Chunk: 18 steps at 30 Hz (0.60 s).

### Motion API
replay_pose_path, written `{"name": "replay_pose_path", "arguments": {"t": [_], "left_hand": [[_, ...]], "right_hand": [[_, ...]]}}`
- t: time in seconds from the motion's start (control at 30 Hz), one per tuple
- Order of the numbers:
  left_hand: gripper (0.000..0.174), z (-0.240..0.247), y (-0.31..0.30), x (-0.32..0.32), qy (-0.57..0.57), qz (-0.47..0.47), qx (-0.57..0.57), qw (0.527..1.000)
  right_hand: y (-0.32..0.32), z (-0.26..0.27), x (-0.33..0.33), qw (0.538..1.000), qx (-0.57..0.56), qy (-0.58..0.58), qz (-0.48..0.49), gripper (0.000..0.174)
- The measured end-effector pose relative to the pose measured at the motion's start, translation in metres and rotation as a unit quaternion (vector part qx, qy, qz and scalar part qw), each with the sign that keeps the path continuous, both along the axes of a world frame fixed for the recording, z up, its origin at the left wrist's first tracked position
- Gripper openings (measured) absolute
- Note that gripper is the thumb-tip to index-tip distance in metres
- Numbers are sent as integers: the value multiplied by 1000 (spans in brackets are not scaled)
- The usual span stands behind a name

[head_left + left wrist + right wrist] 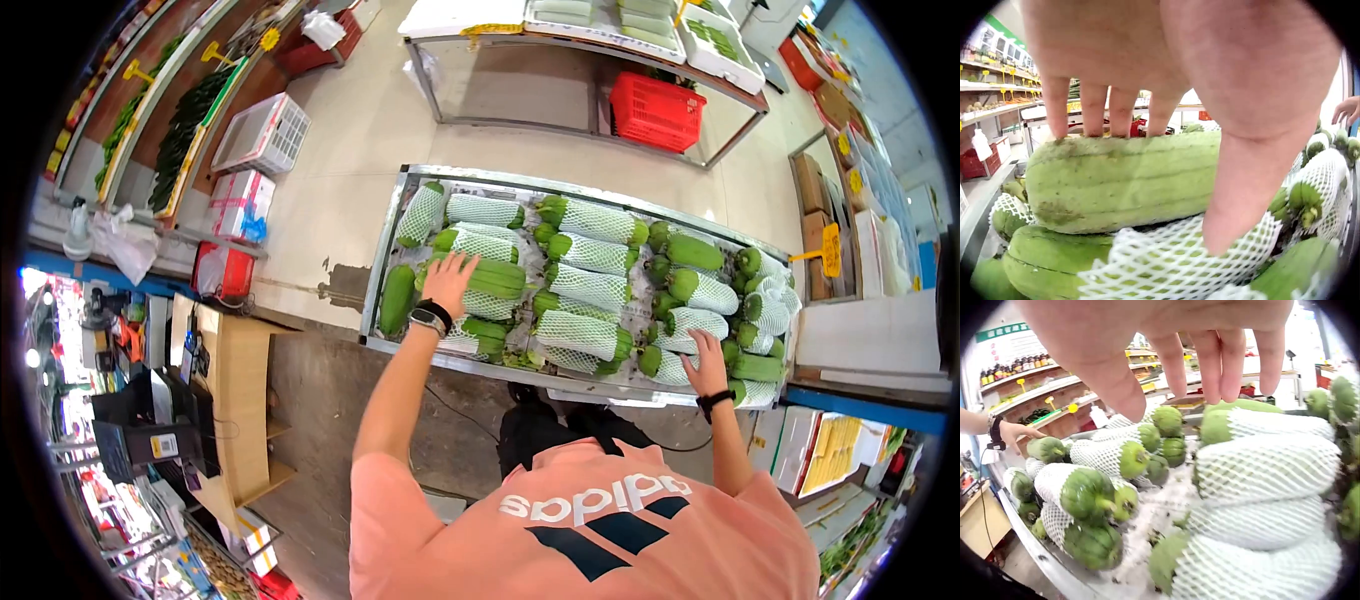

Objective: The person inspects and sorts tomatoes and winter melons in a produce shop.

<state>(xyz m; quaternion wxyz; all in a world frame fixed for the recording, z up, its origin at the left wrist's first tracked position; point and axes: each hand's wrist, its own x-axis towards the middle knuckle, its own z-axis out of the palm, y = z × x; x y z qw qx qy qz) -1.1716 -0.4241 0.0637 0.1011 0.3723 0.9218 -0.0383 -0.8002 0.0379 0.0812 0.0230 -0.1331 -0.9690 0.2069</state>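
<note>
A bare pale-green luffa (1122, 181) lies on top of others at the left of the metal-framed display stand. My left hand (449, 283) rests over it with fingers straight, fingertips at its far edge. In the left wrist view, the thumb overlaps its near side and reaches down to a white foam net (1175, 259) on a luffa below. To the right, my right hand (707, 365) reaches over the near side, its fingers extended close over a foam-netted luffa (693, 328). Nothing lies between those fingers and the thumb in the right wrist view.
Several rows of netted luffas (585, 333) fill the stand, enclosed by a metal rim (590, 183). Beyond it stands a table with a red basket (657, 110) underneath. Vegetable shelves (190, 120) line the left side, and a wooden desk (235, 390) stands behind them.
</note>
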Motion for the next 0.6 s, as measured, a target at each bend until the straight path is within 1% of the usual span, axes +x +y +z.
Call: {"name": "replay_pose_path", "arguments": {"t": [0.07,0.1,0.2,0.23,0.33,0.37,0.43,0.53,0.57,0.6], "left_hand": [[98,-1,0,-14,-21,-42,-25,999],[96,-1,2,-18,-18,-52,-11,998],[92,-5,10,-29,-13,-88,30,996],[86,-10,12,-33,-10,-105,40,994],[83,-18,18,-38,-43,-103,12,994],[80,-23,16,-42,-42,-118,32,992],[79,-17,16,-44,-58,-124,54,989],[77,-3,12,-49,-85,-127,79,985],[77,3,14,-55,-94,-129,87,983],[76,11,15,-60,-87,-127,95,983]], "right_hand": [[4,-7,47,998,16,-31,-54,62],[3,-9,68,997,18,-29,-68,62],[-11,-10,118,986,-7,-60,-156,59],[-14,-18,134,982,-12,-68,-177,59],[-21,-51,183,970,-15,-82,-228,60],[-24,-62,199,968,-10,-80,-238,59],[-31,-79,228,959,-12,-78,-271,56],[-41,-99,276,928,-64,-91,-357,55],[-41,-120,304,926,-49,-73,-368,53],[-43,-125,324,908,-60,-88,-405,51]]}}
